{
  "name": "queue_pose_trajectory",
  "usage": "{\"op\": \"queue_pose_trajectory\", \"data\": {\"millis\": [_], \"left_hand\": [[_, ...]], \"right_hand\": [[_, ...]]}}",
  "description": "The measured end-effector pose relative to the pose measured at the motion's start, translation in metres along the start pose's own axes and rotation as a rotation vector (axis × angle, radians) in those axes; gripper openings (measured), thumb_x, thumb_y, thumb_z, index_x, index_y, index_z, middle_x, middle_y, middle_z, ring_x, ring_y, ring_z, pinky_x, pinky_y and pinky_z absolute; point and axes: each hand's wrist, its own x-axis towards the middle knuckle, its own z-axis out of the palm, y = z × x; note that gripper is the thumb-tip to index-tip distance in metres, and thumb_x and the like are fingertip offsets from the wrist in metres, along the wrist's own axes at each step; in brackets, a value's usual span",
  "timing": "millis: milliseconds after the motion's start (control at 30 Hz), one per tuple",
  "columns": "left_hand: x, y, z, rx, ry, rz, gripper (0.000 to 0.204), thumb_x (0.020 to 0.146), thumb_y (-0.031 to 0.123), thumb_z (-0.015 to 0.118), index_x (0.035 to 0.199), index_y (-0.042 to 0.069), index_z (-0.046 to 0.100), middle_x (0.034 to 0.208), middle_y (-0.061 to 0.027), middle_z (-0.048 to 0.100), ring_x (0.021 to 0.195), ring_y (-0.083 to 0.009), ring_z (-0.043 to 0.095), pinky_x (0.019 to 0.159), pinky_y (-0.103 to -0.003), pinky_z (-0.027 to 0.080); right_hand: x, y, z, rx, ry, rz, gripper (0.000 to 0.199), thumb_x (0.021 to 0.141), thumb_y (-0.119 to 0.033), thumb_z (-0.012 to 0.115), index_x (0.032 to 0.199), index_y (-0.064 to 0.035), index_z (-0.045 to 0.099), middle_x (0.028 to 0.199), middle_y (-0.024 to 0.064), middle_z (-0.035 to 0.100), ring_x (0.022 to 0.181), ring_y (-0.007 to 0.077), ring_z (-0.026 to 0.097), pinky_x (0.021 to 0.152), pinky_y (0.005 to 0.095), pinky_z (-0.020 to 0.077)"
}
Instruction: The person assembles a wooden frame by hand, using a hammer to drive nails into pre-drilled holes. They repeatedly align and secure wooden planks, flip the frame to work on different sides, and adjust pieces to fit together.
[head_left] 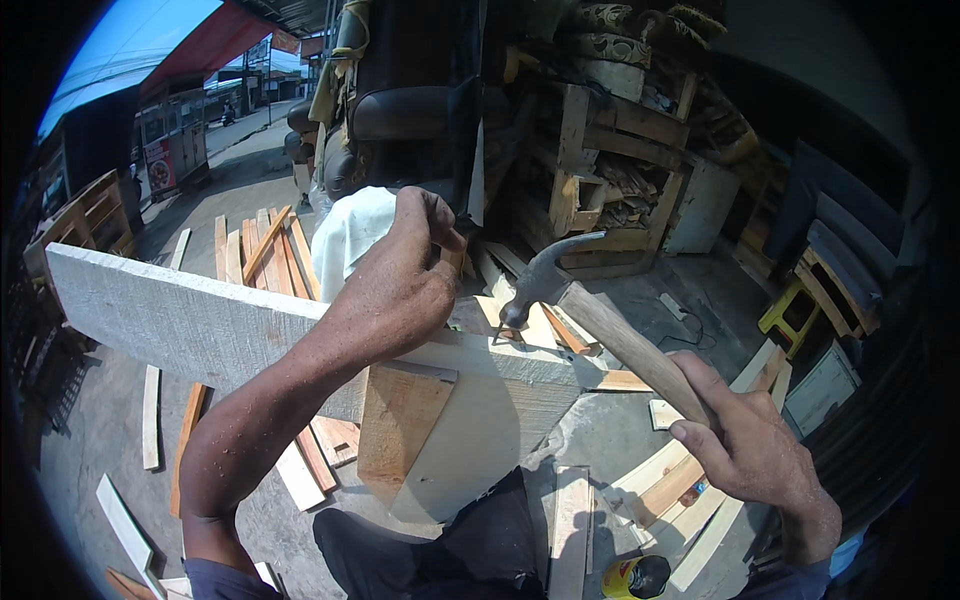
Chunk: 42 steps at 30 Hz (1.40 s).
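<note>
In my right hand (750,440) is a claw hammer (630,345), gripped near the end of its wooden handle. Its dark metal head hangs just above a nail (497,336) that stands in the top edge of pale wood; I cannot tell whether they touch. A long rough-sawn board (170,305) stands on edge across the front, running off to the left. Against it rests a browner wood piece (408,405). My left hand (412,275) is raised over the board, its fingers curled together; whatever they may hold is hidden.
Wood strips (265,255) lie on the floor behind the board, and more planks (675,495) at the right. A yellow can (635,577) stands near my knees. Behind are a white cloth (350,235), a wooden frame (620,150) and a yellow plastic item (788,318).
</note>
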Motion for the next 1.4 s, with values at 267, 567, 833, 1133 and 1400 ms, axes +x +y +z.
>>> {"op": "queue_pose_trajectory", "data": {"millis": [267,567,833,1133,1400], "left_hand": [[-0.016,-0.007,-0.019,-0.059,-0.011,0.009,0.045,0.095,-0.005,0.04,0.136,0.008,0.027,0.14,-0.0265,0.051,0.123,-0.0355,0.065,0.105,-0.054,0.057],[-0.016,-0.02,-0.034,-0.066,0.031,0.039,0.04,0.092,-0.006,0.04,0.128,0.007,0.029,0.129,-0.0243,0.053,0.117,-0.0332,0.067,0.095,-0.049,0.06],[-0.023,-0.018,-0.031,-0.068,0.007,0.029,0.039,0.09,-0.003,0.043,0.125,0.008,0.031,0.123,-0.0242,0.054,0.113,-0.0346,0.067,0.097,-0.053,0.058],[-0.035,-0.011,-0.041,-0.058,0.012,0.017,0.037,0.09,-0.001,0.045,0.124,0.006,0.033,0.121,-0.0265,0.056,0.12,-0.0379,0.064,0.104,-0.054,0.054],[-0.027,-0.038,-0.04,-0.058,0.051,0.123,0.031,0.094,-0.003,0.048,0.121,-0.005,0.035,0.097,-0.0262,0.059,0.096,-0.0338,0.07,0.091,-0.052,0.055]], "right_hand": [[-0.006,-0.013,0.014,0.357,0.387,0.099,0.063,0.103,-0.035,0.061,0.158,-0.0104,0.042,0.077,0.0155,0.067,0.064,0.0223,0.07,0.067,0.0366,0.0589],[0.013,-0.028,0.018,0.44,0.576,0.159,0.074,0.103,-0.039,0.06,0.163,-0.0089,0.029,0.077,0.0121,0.059,0.06,0.0123,0.061,0.054,0.0298,0.0558],[-0.001,-0.036,0.021,0.495,0.442,0.172,0.074,0.101,-0.033,0.064,0.161,-0.0066,0.029,0.097,0.0247,0.073,0.082,0.0306,0.076,0.085,0.0501,0.0607],[-0.018,-0.051,0.033,0.363,0.233,0.132,0.071,0.101,-0.034,0.063,0.159,-0.009,0.032,0.095,0.026,0.071,0.081,0.039,0.074,0.088,0.0492,0.0592],[-0.007,-0.067,0.054,0.049,0.032,-0.027,0.065,0.103,-0.029,0.06,0.158,-0.0098,0.032,0.092,0.0301,0.072,0.089,0.0427,0.076,0.086,0.0518,0.0595]]}}
